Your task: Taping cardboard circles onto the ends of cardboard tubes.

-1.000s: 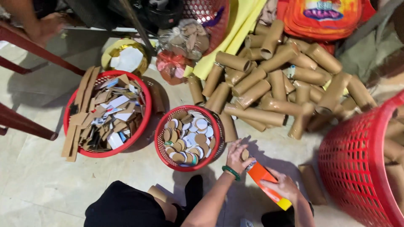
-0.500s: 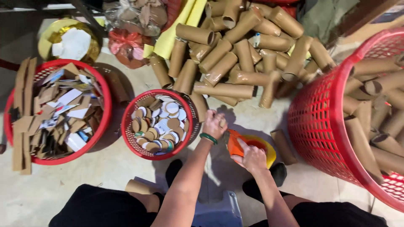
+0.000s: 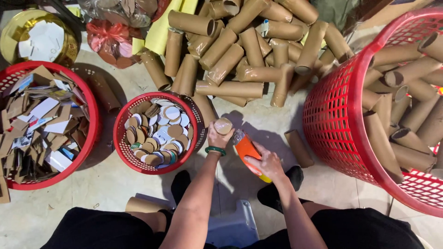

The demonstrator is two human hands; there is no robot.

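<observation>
Matt brown cardboard tubes [image 3: 230, 50]; glossy red plastic mesh baskets [image 3: 337, 120]; shiny orange plastic cutter [image 3: 247, 150]; crinkly foil wrap [image 3: 110, 41], upper left; smooth tiled floor [image 3: 258, 120].

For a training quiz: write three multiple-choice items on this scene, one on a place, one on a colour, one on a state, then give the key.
1. Where is the small basket of round discs?
A. left of the left hand
B. inside the big basket
C. on the stool

2. What colour is the cutter in the right hand?
A. green
B. orange
C. black

3. How is the cardboard tube in the left hand standing?
A. flat on the floor
B. crushed
C. held on end, round end up

Key: A, its red rim sits beside that hand; B, its body shows orange; C, its round end faces the camera.
</observation>
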